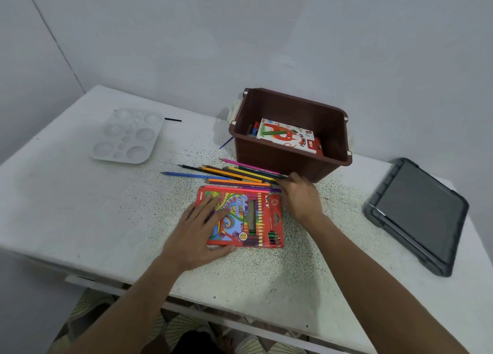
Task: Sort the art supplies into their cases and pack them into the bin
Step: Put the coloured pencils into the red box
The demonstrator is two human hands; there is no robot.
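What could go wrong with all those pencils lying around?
The loose pencils fan out, and the right hand seems to grip only their ends, so some might slip or roll away. The thin blue stick left of the bin lies apart and could be forgotten.

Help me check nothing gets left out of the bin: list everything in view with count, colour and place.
table: one, white speckled, under everything.
bin: one, brown, back centre.
pastel box: one, white-red, inside bin.
loose pencils: about ten, mixed colours, between bin and pencil case.
pencil case: one, red, near front.
blue pencil: one, blue, left of bin.
palette: one, white, back left.
black stick: one, black, beside palette.
lid: one, dark grey, right edge.
left hand: flat on pencil case.
right hand: at loose pencils' ends, grip unclear.
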